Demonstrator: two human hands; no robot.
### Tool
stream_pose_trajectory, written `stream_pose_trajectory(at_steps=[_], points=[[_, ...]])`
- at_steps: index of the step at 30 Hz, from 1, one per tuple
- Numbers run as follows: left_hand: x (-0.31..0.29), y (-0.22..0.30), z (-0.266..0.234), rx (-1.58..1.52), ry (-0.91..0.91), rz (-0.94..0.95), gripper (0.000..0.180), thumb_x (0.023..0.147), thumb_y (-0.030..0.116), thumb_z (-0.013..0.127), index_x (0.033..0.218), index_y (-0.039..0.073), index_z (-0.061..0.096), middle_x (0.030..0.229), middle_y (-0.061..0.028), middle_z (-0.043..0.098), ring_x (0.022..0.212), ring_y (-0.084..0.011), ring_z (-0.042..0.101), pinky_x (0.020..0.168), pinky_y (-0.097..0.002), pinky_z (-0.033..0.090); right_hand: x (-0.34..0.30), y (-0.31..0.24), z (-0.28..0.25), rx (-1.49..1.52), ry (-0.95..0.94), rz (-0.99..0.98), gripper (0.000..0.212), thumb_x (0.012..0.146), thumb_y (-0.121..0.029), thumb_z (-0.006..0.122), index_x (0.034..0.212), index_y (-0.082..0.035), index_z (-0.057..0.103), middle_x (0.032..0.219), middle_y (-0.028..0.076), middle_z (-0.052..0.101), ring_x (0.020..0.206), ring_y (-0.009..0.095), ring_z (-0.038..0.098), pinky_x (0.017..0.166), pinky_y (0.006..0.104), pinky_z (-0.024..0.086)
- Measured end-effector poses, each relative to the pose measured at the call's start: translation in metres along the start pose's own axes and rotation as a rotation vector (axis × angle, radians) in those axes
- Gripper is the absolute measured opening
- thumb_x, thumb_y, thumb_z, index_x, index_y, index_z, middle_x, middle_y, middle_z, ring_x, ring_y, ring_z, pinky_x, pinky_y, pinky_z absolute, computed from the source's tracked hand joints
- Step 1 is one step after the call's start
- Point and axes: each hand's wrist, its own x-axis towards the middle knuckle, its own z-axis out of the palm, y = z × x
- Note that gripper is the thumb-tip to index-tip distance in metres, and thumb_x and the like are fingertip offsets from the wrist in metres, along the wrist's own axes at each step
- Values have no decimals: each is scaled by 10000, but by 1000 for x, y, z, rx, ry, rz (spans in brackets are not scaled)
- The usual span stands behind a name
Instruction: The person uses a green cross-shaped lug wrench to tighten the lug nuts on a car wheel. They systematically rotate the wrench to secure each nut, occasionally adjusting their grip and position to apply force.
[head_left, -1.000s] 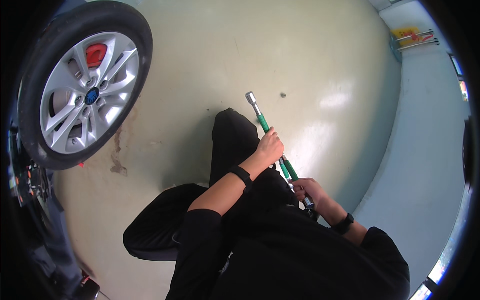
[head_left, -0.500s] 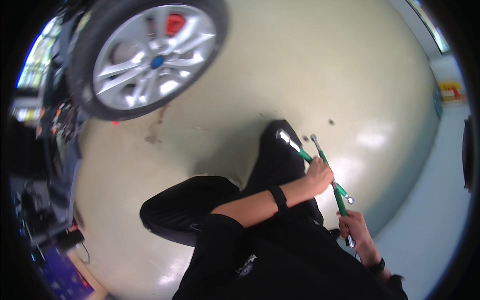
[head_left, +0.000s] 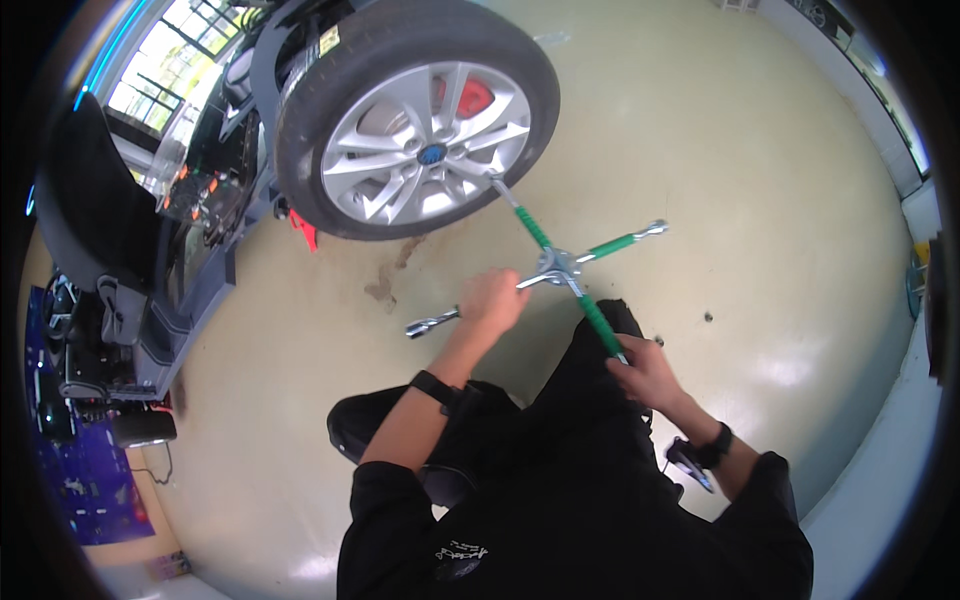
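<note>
A four-way lug wrench [head_left: 556, 267] with chrome sockets and green grips is spread into a cross in front of me. My left hand [head_left: 492, 301] is closed around its left arm, whose socket sticks out past the fingers. My right hand [head_left: 645, 372] is wrapped around the end of the near arm. The far arm's tip reaches the lower right of the silver wheel [head_left: 430, 152], overlapping a spoke near the rim; whether it sits on a nut I cannot tell. The right arm of the wrench points out free.
The wheel is mounted on a vehicle with a dark open frame [head_left: 215, 180] and a black seat [head_left: 95, 200] at the left. Red parts show behind the spokes. Two small dark pieces, one of them here [head_left: 708, 317], lie on the floor right of my knee. A pale wall [head_left: 880, 460] runs along the right.
The wrench's arms, close together by my right knee before, now stand spread as a cross. Both hands have moved left with it, and one tip has come up to the wheel. The view has shifted.
</note>
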Motion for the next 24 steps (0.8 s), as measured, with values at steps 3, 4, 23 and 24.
stream_pose_trajectory(at_steps=[3,4,23,24], points=[[12,-20,-32,131,-30,-8,227,809,274,679,847,50,678,832,-144,660,801,-332,656,688,-434,511,34,4,18,99,-52,-71,126,844,-81,555,900,32,568,526,36,506,410,113,520,397,269,431],[15,-26,-37,178,-12,0,223,806,281,681,841,61,684,808,-141,664,785,-336,656,683,-435,510,43,6,25,95,-52,-103,115,842,-80,556,871,31,554,520,42,509,409,119,526,396,272,432],[54,-43,-39,321,-32,65,213,777,265,702,782,53,683,786,-172,664,752,-328,667,658,-432,517,112,52,47,290,-145,-128,160,869,-73,594,976,45,577,540,18,507,393,87,487,380,245,388],[58,-36,-43,378,-30,107,213,771,256,706,780,44,682,788,-176,666,748,-329,669,655,-431,519,117,50,44,275,-173,-135,205,877,-70,594,1042,51,587,563,11,509,396,79,477,378,234,379]])
